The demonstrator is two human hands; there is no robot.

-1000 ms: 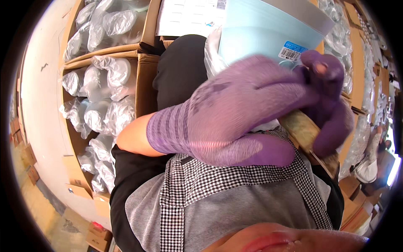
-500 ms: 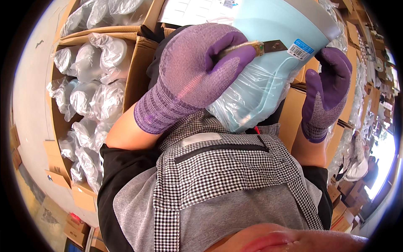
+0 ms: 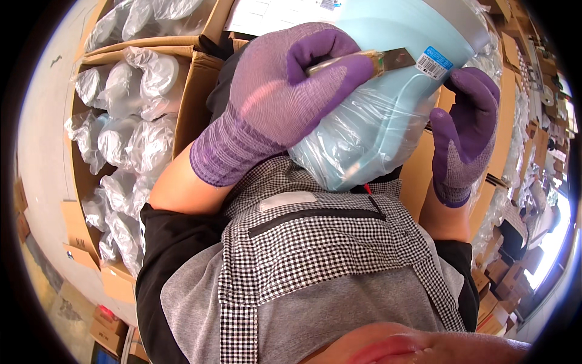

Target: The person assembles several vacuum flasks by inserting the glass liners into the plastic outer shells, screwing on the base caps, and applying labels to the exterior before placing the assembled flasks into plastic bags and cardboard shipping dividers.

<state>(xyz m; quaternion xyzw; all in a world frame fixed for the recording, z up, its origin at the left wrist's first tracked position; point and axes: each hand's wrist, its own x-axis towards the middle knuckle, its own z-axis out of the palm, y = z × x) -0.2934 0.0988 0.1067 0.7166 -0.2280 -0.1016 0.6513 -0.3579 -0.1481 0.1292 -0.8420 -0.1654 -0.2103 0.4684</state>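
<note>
A light-blue plastic bin (image 3: 388,27) with a grey rim lies tilted across my lap, its lower part in a crinkled clear plastic bag (image 3: 345,139). On its side sits a blue-and-white barcode label (image 3: 434,63). My left hand (image 3: 279,85), in a purple knit work glove, is closed round the wrapped handle of a flat-bladed scraper (image 3: 397,59). The blade lies over the bin's side, its tip close to the label; whether it touches cannot be told. My right hand (image 3: 467,130), gloved alike, is beside the bin, fingers curved and thumb apart, holding nothing visible.
At the left, an open cardboard box (image 3: 185,103) holds several plastic-wrapped pieces, with another such box above it. A printed white sheet (image 3: 267,15) lies behind my left hand. Cartons (image 3: 418,176) and more wrapped goods stand at the right.
My left hand and the scraper have shifted slightly, with the blade now angled up more. My right hand has moved a little left and the thumb is lower. The bin has shifted slightly left.
</note>
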